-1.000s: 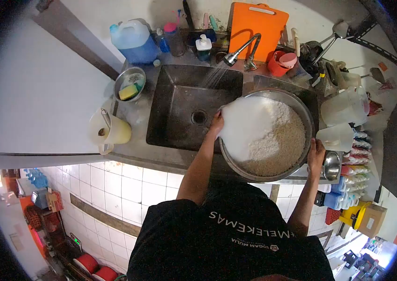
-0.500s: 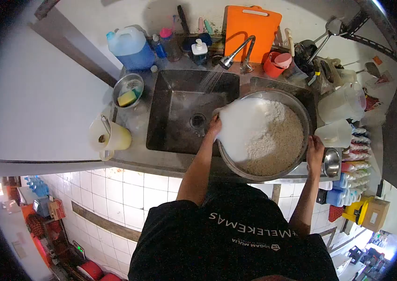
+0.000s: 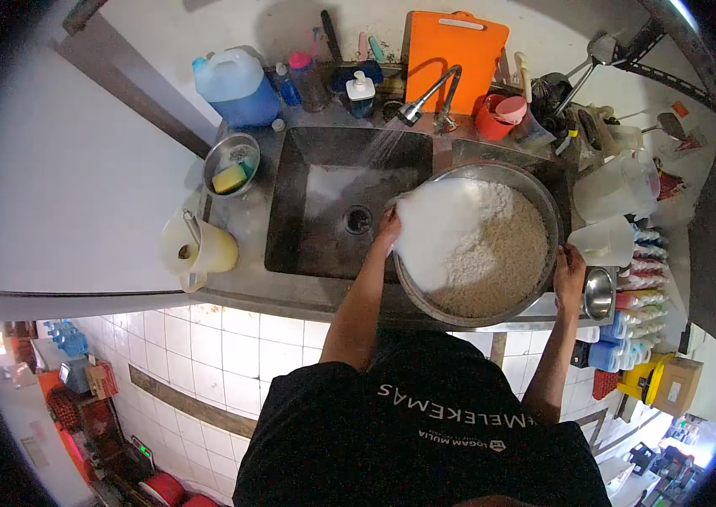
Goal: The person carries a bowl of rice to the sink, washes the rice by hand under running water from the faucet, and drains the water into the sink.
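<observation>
A large round metal basin spans the right edge of the sink. Wet white rice heaps on its right side, and milky water pools on its left, so it looks tilted leftward. My left hand is closed on the left rim, some fingers hidden behind it. On the opposite side, my right hand grips the right rim. Left of the basin, water sprays from the faucet into the dark sink, which has a drain.
Behind the sink stand a blue liquid jug, a soap pump bottle and an orange cutting board. A bowl with a sponge and a pale pitcher are at left. Plastic containers crowd the right.
Almost nothing differs. The basin and both hands hold the same position, and the faucet keeps spraying.
</observation>
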Action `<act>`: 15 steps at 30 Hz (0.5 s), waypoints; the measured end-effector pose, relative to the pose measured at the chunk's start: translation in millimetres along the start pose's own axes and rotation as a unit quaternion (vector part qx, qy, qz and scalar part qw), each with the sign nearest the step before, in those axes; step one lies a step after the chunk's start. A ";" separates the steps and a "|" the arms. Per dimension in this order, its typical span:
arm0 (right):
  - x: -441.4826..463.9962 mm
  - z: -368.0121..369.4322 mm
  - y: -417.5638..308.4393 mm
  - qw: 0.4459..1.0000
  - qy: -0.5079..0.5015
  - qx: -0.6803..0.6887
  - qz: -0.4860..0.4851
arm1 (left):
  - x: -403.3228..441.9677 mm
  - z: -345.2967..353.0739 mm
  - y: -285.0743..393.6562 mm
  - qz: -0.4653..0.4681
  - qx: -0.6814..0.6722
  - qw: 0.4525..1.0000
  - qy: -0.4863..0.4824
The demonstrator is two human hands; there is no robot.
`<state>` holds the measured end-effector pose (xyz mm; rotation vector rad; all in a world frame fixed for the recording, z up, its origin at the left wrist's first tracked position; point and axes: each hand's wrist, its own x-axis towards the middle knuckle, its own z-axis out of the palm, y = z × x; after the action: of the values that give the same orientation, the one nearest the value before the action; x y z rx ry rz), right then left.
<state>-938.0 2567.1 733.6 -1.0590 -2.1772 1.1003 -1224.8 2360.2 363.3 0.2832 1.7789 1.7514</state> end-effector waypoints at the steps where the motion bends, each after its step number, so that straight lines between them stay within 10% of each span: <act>1: -0.1 0.2 0.8 1.000 0.000 0.012 0.003 | 9.4 -1.1 -16.5 0.022 0.012 1.000 -0.004; 9: -0.3 -0.5 0.8 0.999 0.003 -0.051 -0.013 | -79.5 8.2 135.6 -0.138 -0.001 0.988 0.068; 15: -2.3 2.0 -9.4 0.999 0.010 -0.021 -0.030 | -56.3 4.2 96.6 -0.126 0.014 0.990 0.056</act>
<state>-942.0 2560.8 740.0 -1.0123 -2.2101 1.0180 -1203.9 2341.9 471.7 -0.0296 1.8310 1.5894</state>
